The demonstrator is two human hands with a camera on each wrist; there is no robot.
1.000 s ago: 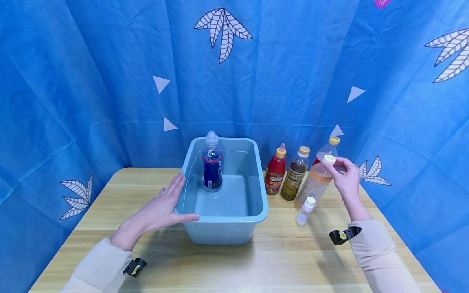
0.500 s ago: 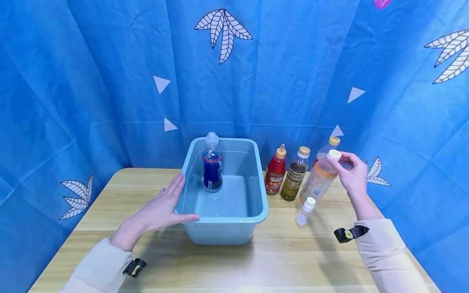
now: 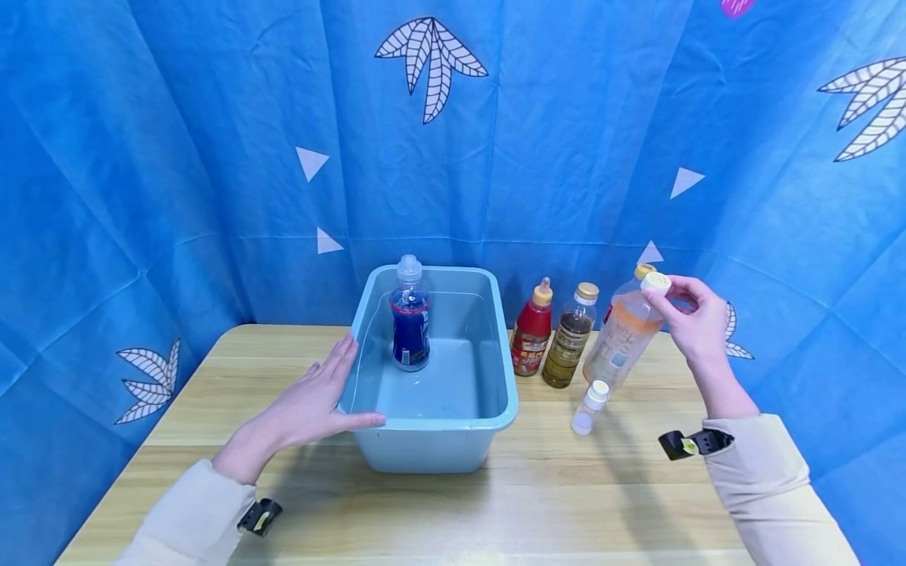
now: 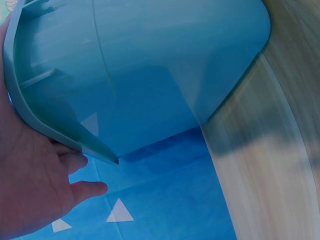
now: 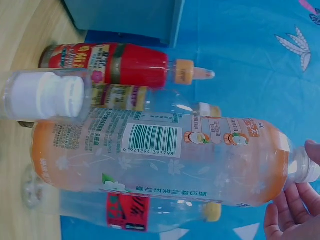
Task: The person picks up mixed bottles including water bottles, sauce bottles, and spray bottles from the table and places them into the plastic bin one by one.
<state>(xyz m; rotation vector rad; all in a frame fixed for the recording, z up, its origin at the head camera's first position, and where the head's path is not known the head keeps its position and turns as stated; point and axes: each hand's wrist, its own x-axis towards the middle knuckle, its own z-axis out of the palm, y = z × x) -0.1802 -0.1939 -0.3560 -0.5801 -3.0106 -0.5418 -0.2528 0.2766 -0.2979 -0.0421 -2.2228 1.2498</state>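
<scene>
My right hand (image 3: 697, 322) pinches the white cap of a large clear drink bottle (image 5: 200, 165) with orange-tinted ends and a barcode label. The bottle leans, its cap toward the right. Just in front of it stands a small clear bottle with a white cap (image 3: 589, 410). Behind is a yellow-capped bottle with a red label (image 5: 128, 211), mostly covered in the head view. My left hand (image 3: 304, 413) rests on the left rim of a light blue plastic tub (image 3: 432, 450), fingers straight along the edge and thumb on the near corner. Inside the tub, a bottle of dark blue liquid (image 3: 410, 330) stands upright.
A red ketchup bottle (image 3: 532, 339) and a gold-capped bottle of brownish liquid (image 3: 568, 346) stand between the tub and the drink bottle. Wooden tabletop (image 3: 538, 503) runs along the front. A blue patterned curtain (image 3: 566, 141) hangs behind and at both sides.
My right hand has moved right and up in the head view, taking the drink bottle with it away from the gold-capped bottle. The left hand and the tub have stayed put.
</scene>
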